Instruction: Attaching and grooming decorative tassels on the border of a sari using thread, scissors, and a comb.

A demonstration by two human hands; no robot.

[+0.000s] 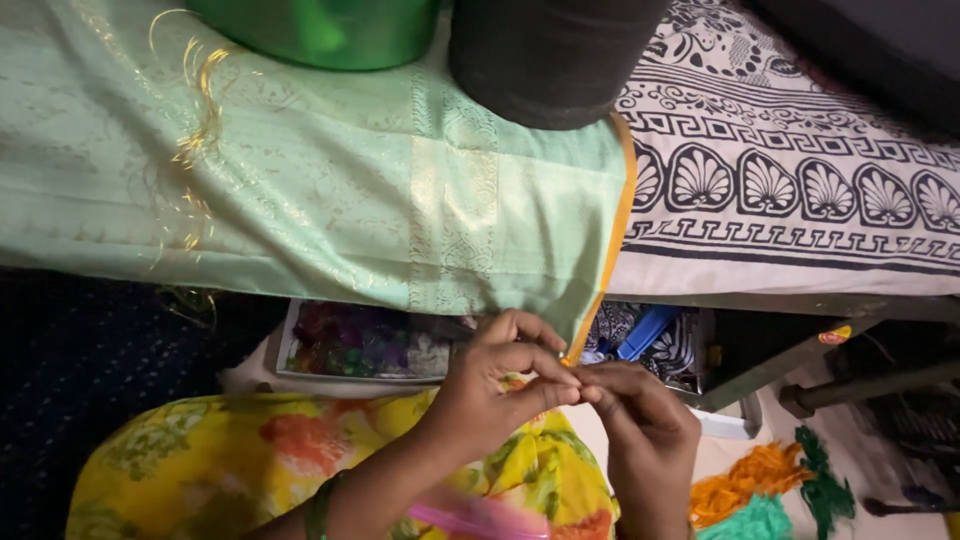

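A pale green silk cloth (330, 190) with gold woven bands and an orange edge (612, 240) lies spread over a bed and hangs off its front. My left hand (495, 385) and my right hand (645, 420) meet just below the cloth's lower right corner. Their fingertips are pinched together at the orange edge, apparently on its fringe threads. What lies between the fingers is too small to see. Loose gold threads (195, 130) trail from the cloth at the left.
A black-and-white patterned bedsheet (790, 180) covers the bed at the right. A dark bolster (550, 55) and a green one (320, 30) lie at the top. A tray of coloured threads (360, 340) sits under the bed edge. Orange and green thread bundles (770, 490) lie on the floor.
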